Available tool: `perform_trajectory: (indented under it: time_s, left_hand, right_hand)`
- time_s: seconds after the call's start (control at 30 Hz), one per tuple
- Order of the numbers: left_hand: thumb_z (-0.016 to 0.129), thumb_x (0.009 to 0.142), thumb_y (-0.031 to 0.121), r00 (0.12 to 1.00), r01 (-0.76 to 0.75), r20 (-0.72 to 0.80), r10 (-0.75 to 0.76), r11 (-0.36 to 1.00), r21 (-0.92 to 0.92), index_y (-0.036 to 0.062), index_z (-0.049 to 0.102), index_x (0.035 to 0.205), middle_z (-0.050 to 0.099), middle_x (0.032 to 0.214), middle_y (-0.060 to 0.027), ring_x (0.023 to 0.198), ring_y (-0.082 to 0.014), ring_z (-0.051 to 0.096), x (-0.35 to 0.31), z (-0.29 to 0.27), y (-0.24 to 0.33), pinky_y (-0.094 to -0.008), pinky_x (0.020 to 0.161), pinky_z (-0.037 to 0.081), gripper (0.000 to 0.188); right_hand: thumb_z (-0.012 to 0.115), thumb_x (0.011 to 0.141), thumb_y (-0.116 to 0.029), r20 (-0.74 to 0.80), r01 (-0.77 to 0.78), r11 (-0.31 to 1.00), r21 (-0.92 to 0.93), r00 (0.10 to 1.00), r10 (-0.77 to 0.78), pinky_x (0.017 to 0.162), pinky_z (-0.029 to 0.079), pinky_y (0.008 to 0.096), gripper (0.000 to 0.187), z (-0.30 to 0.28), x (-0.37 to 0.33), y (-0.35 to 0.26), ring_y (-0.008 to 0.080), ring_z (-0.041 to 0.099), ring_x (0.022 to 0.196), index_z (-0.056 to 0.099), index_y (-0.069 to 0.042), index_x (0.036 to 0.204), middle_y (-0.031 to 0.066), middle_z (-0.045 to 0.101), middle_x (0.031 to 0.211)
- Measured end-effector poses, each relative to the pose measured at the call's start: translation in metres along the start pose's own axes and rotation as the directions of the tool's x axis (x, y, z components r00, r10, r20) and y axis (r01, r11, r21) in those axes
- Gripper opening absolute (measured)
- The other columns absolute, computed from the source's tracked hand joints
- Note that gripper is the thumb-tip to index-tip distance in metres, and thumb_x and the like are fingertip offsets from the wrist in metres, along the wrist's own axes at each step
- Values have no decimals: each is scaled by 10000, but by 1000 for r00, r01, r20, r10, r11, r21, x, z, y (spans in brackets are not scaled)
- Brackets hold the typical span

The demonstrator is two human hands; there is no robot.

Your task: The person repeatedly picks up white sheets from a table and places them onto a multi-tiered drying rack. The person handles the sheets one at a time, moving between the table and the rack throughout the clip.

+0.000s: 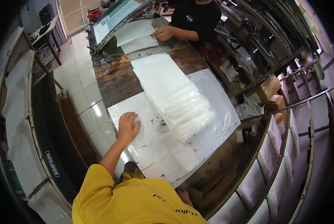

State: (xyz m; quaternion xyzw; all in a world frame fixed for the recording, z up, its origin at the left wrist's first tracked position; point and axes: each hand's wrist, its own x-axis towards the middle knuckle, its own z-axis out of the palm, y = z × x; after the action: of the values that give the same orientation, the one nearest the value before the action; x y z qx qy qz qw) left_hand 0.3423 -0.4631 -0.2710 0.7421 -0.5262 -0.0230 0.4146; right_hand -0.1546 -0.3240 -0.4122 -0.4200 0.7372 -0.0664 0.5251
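Note:
My left hand point(128, 127) rests palm down on the white board point(167, 158) at the table's near left, fingers stretched and thumb apart. It holds nothing. Low beside my yellow shirt, partly hidden, is my right hand point(184, 196); its fingers do not show clearly. Right of my left hand lies a long stack of thin white translucent plastic sheets point(161, 76), apart from it. The near ends of the stack are fanned into overlapping layers.
Across the table a co-worker's hand point(164, 33) touches white sheets point(135, 31) beneath a tilted screen frame point(116, 20). Metal racks point(264, 41) stand along the right. Wooden racks holding white sheets point(251, 184) stand near right. A black padded panel point(49, 123) lines the left aisle.

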Motion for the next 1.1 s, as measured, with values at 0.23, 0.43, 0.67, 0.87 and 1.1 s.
perform_trajectory:
  time_s: [0.23,0.43,0.67,0.87,1.1]
  left_hand:
    - [661,832,69,982,-77,-165,89,994,78,3,582,1214,528,1308,-204,1207,-393,499,68,3,-8,-458,1041,394,396]
    - [682,801,68,974,-155,-101,204,920,360,21,558,1278,494,1367,-203,1299,-404,437,158,14,-55,-498,1085,363,495]
    - [535,902,151,1000,17,-6,-17,781,624,75,676,957,651,1025,-113,1038,-308,609,203,29,-120,-481,857,466,170]
    - [567,883,126,990,-119,142,20,668,735,60,643,910,667,935,-141,900,-326,667,218,32,-158,-445,793,534,104]
    - [531,966,113,976,-206,91,195,970,131,-50,590,979,615,900,-243,815,-430,580,165,18,-86,-477,753,466,174]
  right_hand:
    - [604,908,-214,-33,-97,992,81,994,100,607,505,338,311,-20,-1,12,195,633,669,657,65,1035,106,667,779]
    - [613,906,-226,-77,-83,996,30,993,85,620,503,336,325,-13,-4,9,183,630,693,652,57,1060,111,671,826]
    - [638,924,-206,-156,-76,991,107,984,92,621,491,337,263,-15,-4,31,177,613,679,650,14,1069,98,666,845]
    - [640,946,-226,-209,-33,939,341,972,110,584,483,322,217,-16,0,22,153,586,645,644,-10,968,64,630,753]
    - [577,985,-235,-340,340,784,520,924,-175,543,421,260,219,-46,-14,-126,92,511,602,633,-24,988,16,578,717]
